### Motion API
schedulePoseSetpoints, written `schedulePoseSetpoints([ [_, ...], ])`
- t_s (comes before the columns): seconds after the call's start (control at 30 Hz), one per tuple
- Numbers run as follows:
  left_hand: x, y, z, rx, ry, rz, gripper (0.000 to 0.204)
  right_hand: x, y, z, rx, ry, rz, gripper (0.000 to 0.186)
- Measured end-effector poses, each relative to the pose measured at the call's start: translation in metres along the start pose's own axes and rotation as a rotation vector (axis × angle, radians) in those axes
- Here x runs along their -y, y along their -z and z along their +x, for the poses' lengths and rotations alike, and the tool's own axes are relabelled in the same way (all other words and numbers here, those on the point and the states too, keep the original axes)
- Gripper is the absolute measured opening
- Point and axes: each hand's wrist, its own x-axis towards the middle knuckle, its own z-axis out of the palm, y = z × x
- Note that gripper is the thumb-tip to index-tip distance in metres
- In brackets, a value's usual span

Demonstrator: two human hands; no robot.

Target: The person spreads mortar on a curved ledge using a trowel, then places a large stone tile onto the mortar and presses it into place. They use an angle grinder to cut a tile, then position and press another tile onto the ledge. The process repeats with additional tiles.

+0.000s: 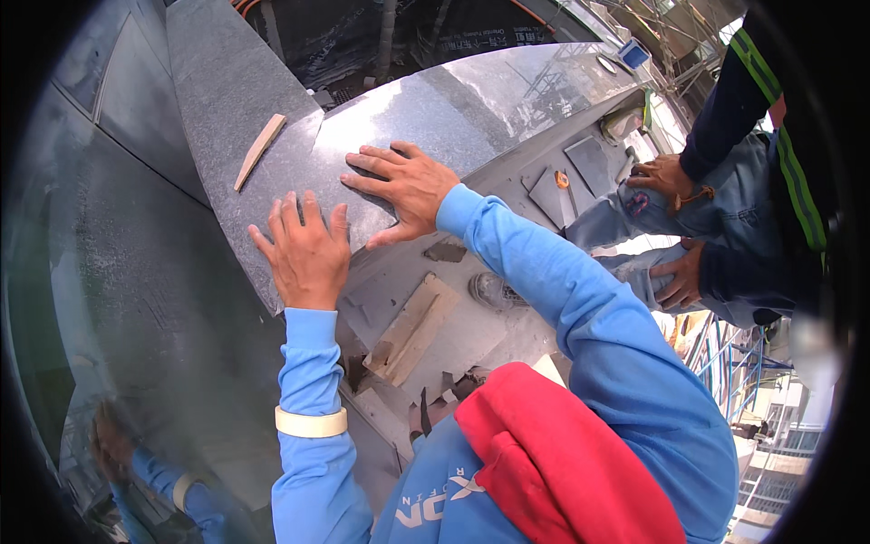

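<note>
- Setting: an outdoor building site in bright light; dark sheeting (335,45) lies on the far side, scaffolding (684,36) at far right.
- Left: a glossy upright panel (127,227) mirrors the worker's arms and borders the left slab (222,82).
- Left of centre: a wooden strip (260,152) lies loose on the grey stone, probably set there to be within reach.
- Centre: the left slab meets the right slab (498,91) along a fine joint just beyond the hands; placement on this stonework suggests pressing, steadying or feeling it.
- Left hand (310,254): palm down near the near edge, fingers fanned toward the far side, forearm rising almost straight.
- Right hand (405,192): palm down, fingers spread leftward, arm bent in from the right. The two hands are near but apart, clamped on nothing.
- Near centre, below the slabs: a pale board (412,328) lies among scraps.
- Right: a co-worker (725,199) rests both hands on the legs, seemingly for support, beside dark tiles (557,195).
</note>
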Motion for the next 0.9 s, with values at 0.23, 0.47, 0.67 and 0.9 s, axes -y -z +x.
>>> schedulePoseSetpoints([
  [0.23, -0.008, 0.009, 0.003, 0.010, 0.006, 0.087, 0.050, -0.005, 0.005, -0.008, -0.078, -0.025, 0.068, 0.106],
  [0.47, -0.006, 0.007, -0.001, -0.022, -0.055, 0.085, 0.044, -0.001, 0.000, -0.022, -0.114, -0.108, 0.130, 0.102],
  [0.67, -0.006, 0.006, 0.000, -0.039, -0.089, 0.114, 0.044, 0.005, -0.001, -0.027, -0.096, -0.148, 0.146, 0.101],
  [0.9, 0.003, 0.005, -0.004, -0.065, -0.121, 0.078, 0.049, -0.042, 0.021, -0.022, -0.107, -0.270, 0.221, 0.090],
])
